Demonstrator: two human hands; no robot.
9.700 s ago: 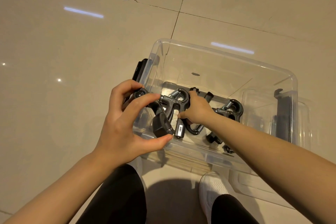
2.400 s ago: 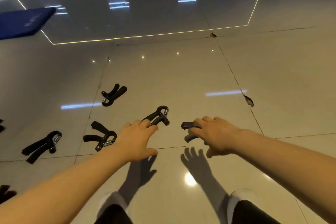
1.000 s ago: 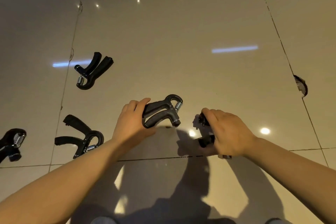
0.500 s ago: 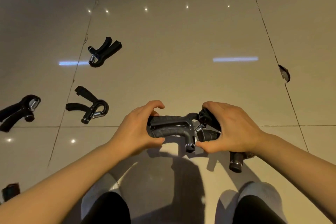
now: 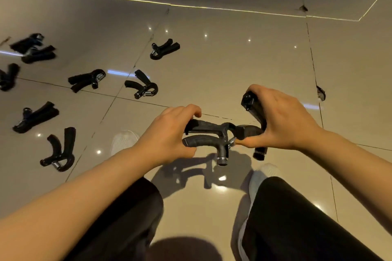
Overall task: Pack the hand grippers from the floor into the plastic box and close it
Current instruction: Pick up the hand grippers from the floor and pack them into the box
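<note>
Both hands were mid-pickup: left hand (image 5: 167, 135) clenched around one gripper (image 5: 209, 140), right hand (image 5: 282, 121) around another gripper (image 5: 254, 112). Next they'd need carrying to the box, which wasn't in view.

Bare floor (image 5: 244, 65) ahead and rightward lies open; scattered hand grippers (image 5: 142, 86) (seven, all black) crowd the left.

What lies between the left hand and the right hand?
In the head view, the left hand grips a hand gripper that spans the gap, its spring end touching the second gripper held by the right hand.
</note>
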